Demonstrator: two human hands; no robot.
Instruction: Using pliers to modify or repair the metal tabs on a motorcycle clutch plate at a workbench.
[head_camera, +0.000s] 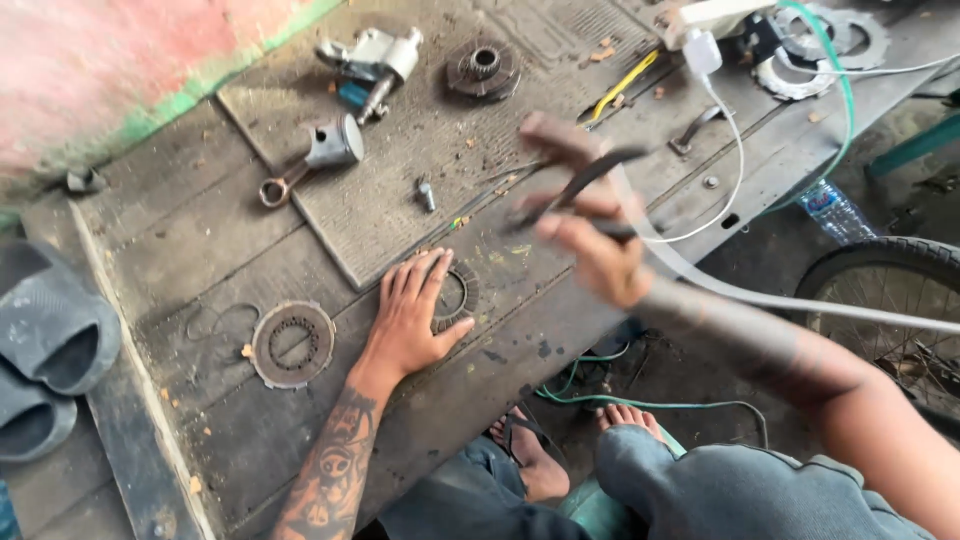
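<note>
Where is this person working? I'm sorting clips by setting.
Most likely a small motorcycle or engine repair shop: a piston with connecting rod and round clutch plates lie on a worn wooden bench, and a spoked wheel stands beside it.

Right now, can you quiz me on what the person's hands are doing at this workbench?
1. True or false: the left hand lies flat on a ring-shaped disc.
2. What does the right hand hold? A) dark pliers B) a cup C) a brush
3. Which part lies near the bench's far left: the piston with its rod or the tyre?

Key: 1 true; 2 A; 3 the piston with its rod.
</note>
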